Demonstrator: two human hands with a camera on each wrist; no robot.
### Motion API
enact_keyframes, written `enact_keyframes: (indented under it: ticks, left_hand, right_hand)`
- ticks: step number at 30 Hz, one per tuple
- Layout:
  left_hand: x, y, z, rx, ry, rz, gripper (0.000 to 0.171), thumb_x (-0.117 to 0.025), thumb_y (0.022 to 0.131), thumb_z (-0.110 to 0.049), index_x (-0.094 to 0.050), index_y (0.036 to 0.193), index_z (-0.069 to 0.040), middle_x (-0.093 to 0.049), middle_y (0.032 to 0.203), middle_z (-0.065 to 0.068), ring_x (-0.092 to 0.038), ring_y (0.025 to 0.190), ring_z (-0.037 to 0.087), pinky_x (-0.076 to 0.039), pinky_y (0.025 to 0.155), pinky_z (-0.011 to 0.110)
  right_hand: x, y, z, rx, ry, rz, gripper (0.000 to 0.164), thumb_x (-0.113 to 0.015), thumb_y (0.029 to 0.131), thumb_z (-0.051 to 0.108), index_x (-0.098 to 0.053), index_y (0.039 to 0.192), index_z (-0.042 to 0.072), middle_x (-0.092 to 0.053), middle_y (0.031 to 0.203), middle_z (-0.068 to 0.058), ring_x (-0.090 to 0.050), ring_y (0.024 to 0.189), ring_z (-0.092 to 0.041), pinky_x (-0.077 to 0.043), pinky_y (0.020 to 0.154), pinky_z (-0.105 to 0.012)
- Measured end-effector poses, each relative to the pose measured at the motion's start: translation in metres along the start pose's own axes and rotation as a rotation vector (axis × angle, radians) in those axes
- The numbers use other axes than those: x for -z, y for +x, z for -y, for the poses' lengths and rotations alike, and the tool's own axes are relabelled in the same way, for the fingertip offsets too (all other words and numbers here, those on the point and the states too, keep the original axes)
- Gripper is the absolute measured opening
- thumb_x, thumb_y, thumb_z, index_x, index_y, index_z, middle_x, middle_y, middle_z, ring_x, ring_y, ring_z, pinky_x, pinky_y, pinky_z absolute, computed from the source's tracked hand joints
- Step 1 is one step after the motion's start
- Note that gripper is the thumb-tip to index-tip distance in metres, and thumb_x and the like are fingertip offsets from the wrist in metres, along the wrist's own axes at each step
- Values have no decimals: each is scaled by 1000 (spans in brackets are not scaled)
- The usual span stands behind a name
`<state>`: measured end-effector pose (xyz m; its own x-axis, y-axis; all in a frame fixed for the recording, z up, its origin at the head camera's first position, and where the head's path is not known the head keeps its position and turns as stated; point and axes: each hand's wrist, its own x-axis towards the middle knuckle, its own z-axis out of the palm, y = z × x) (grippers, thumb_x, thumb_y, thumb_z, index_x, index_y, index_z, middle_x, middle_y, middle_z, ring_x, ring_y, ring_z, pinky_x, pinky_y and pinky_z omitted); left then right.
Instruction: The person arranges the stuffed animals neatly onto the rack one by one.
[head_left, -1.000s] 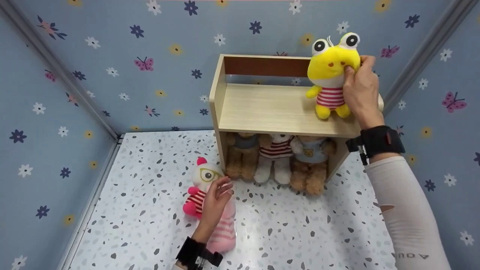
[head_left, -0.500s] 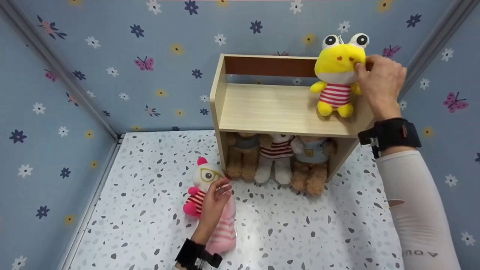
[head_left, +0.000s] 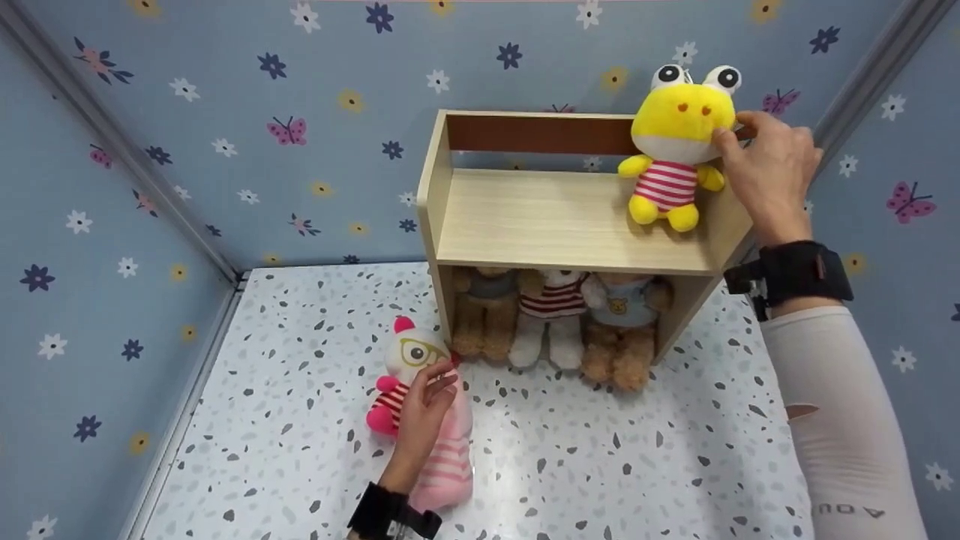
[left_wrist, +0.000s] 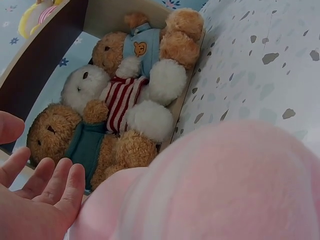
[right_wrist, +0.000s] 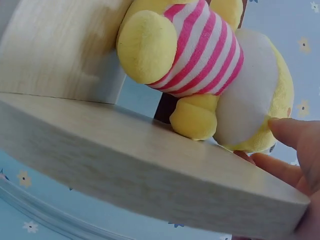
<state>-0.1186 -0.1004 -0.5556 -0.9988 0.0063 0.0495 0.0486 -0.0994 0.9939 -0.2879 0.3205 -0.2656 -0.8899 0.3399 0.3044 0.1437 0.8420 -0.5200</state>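
A yellow frog plush [head_left: 682, 120] with a pink-striped body sits on the upper shelf of a small wooden shelf unit [head_left: 540, 217], by its right side panel. My right hand [head_left: 772, 169] pinches the side of the frog's head; in the right wrist view the thumb [right_wrist: 295, 132] is on the front and fingertips are behind. My left hand [head_left: 426, 409] hangs relaxed with fingers loosely bent, holding nothing, over two plush toys lying on the floor. One is a white-and-pink plush with yellow glasses [head_left: 405, 360]; the other is a pale pink striped plush [head_left: 448, 465], large in the left wrist view.
Below, the unit holds a brown teddy in a dark top [head_left: 484, 322], a white plush in red stripes [head_left: 551, 330] and a brown bear in light blue [head_left: 619, 345]. Flowered blue walls [head_left: 247, 105] enclose the speckled floor [head_left: 285, 390].
The frog has shifted right across the upper shelf toward the side panel, my right hand travelling with it and moving outside that panel. My left hand has barely moved.
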Motion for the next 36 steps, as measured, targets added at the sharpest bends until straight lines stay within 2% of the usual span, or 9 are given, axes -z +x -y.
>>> enact_keyframes:
  ticks: [2,6,11,15,18,20,26,32,36]
  left_hand:
    - [3,-2,0,-5,23,-15,43,-57,99,3,-51,142,7,-54,143,24,-54,133,41,-49,105,30]
    - [10,-4,0,-17,91,-61,37,-57,100,3,-57,137,5,-58,140,26,-58,130,37,-48,105,26]
    - [18,-1,0,-45,190,-142,31,-59,100,2,-63,131,0,-65,132,18,-61,125,31,-47,103,25]
    - [21,3,1,-74,281,-209,30,-60,98,3,-68,126,-4,-67,126,13,-63,107,26,-50,89,25]
    - [24,5,3,-81,360,-251,29,-61,96,5,-70,121,-5,-68,117,13,-59,90,20,-49,75,25]
    - [27,6,5,-81,413,-265,28,-62,94,5,-71,119,-5,-66,110,14,-57,84,18,-47,71,26]
    - [33,6,13,-69,596,-253,27,-69,94,-5,-66,120,-2,-60,108,16,-59,92,26,-49,79,37]
    - [34,5,19,46,756,-176,52,-74,95,-25,-55,137,0,-60,121,17,-59,110,31,-49,93,48]
    - [34,7,19,57,802,-131,63,-77,93,-27,-50,141,5,-59,132,23,-57,123,38,-47,104,52]
  right_hand:
    - [-2,-6,-3,14,23,-41,59,-47,107,46,-49,154,10,-58,148,-14,-41,136,-35,-21,115,-50]
    - [-8,-25,-12,77,103,-168,58,-46,107,45,-48,154,11,-53,152,-9,-42,140,-30,-23,121,-38]
    - [-16,-52,-26,181,221,-271,55,-50,108,41,-49,152,9,-51,154,-9,-40,146,-21,-22,122,-27]
    - [-18,-69,-41,241,283,-329,51,-53,107,36,-53,149,7,-52,153,-10,-38,148,-16,-22,121,-23]
    - [-21,-80,-53,268,325,-376,46,-54,107,30,-57,145,4,-55,151,-10,-38,148,-14,-22,121,-23]
    - [-23,-87,-59,275,347,-400,44,-54,107,27,-58,143,2,-55,151,-9,-38,148,-13,-23,121,-23]
    - [-34,-107,-73,324,380,-447,40,-56,105,22,-60,137,-3,-56,149,-11,-40,148,-17,-24,123,-28]
    - [-47,-124,-83,376,421,-471,37,-58,103,16,-62,135,-2,-57,148,-12,-42,147,-21,-27,122,-32]
    - [-57,-134,-89,391,470,-479,38,-58,103,11,-60,138,-3,-57,147,-14,-44,145,-27,-30,121,-34]
